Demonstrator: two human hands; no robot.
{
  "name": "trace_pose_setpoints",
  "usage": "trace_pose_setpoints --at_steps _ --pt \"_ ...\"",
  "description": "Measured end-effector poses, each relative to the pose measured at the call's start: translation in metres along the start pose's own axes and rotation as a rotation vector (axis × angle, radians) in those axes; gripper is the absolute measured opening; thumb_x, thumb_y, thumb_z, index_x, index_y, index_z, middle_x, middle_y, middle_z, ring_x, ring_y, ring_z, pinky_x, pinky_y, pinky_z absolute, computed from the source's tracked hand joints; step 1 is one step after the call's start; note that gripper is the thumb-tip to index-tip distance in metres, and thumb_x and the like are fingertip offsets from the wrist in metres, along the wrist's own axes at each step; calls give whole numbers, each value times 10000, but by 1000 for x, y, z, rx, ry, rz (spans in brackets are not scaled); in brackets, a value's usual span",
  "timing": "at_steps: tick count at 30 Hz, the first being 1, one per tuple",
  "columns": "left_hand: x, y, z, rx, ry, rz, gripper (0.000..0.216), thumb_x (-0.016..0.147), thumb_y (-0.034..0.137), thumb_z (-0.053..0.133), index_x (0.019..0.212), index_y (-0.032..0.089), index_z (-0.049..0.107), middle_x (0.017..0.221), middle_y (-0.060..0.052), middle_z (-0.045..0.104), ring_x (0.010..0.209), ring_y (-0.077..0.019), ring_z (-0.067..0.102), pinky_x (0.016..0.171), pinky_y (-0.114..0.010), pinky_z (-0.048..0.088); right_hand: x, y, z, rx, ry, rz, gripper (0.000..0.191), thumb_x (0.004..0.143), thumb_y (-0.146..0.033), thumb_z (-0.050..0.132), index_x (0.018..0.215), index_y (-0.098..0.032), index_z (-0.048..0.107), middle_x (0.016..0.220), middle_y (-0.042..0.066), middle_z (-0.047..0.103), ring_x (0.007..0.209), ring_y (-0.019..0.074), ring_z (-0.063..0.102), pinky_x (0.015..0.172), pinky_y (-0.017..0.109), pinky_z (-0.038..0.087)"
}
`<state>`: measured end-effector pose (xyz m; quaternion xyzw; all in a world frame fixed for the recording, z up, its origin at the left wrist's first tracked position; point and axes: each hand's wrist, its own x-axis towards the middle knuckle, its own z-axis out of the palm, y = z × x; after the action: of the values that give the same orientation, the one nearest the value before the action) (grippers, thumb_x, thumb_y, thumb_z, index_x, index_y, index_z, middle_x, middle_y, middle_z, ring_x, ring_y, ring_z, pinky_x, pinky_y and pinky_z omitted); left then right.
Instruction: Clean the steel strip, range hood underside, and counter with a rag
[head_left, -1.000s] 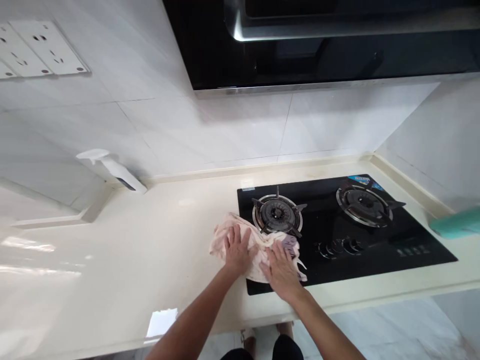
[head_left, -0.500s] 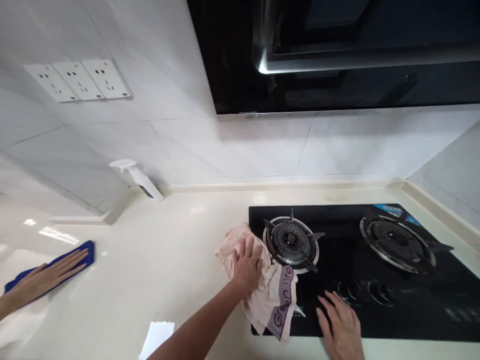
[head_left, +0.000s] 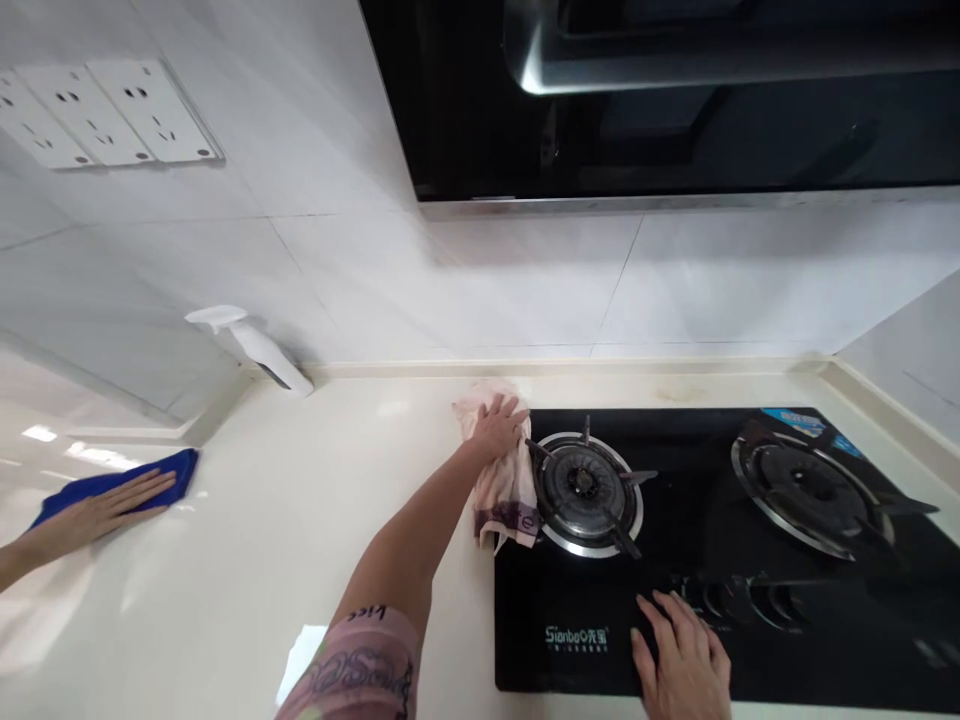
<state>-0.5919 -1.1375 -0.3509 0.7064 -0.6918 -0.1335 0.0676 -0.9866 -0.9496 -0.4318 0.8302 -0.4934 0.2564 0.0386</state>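
My left hand [head_left: 496, 427] presses down on a pale pink cloth [head_left: 504, 492] with a purple band, at the far left edge of the black glass hob [head_left: 675, 540]. Its fingers lie over the bunched cloth, beside the left burner [head_left: 586, 483]. My right hand [head_left: 681, 662] rests flat on the front of the hob, fingers spread, just left of the control knobs [head_left: 739, 597], holding nothing.
Another person's hand [head_left: 101, 505] lies flat on a blue cloth [head_left: 112, 480] at the far left of the cream counter [head_left: 262, 540]. A white spray bottle [head_left: 251, 345] lies by the wall corner. A second burner [head_left: 814, 480] sits at right; a range hood [head_left: 675, 90] hangs overhead.
My left hand has pushed the pink cloth away from me, up along the hob's left edge toward the wall. My right hand left the cloth and settled flat on the hob front.
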Motion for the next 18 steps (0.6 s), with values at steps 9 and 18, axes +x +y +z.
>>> trace_pose_setpoints --at_steps 9,18 --pt "-94 24 24 -19 37 -18 567 1005 313 334 1569 270 374 1716 -26 249 1601 -313 101 1277 -607 169 8 -11 -15 10 -66 48 349 1020 -395 434 1252 -196 602 1316 151 618 1304 344 522 1090 562 348" --pt "-251 96 71 -17 144 88 629 928 242 457 1554 247 406 1711 -75 249 1594 -364 134 1259 -655 198 10 -6 -12 145 -36 151 355 1030 -400 428 1226 -193 638 1303 133 621 1283 312 537 1081 557 379"
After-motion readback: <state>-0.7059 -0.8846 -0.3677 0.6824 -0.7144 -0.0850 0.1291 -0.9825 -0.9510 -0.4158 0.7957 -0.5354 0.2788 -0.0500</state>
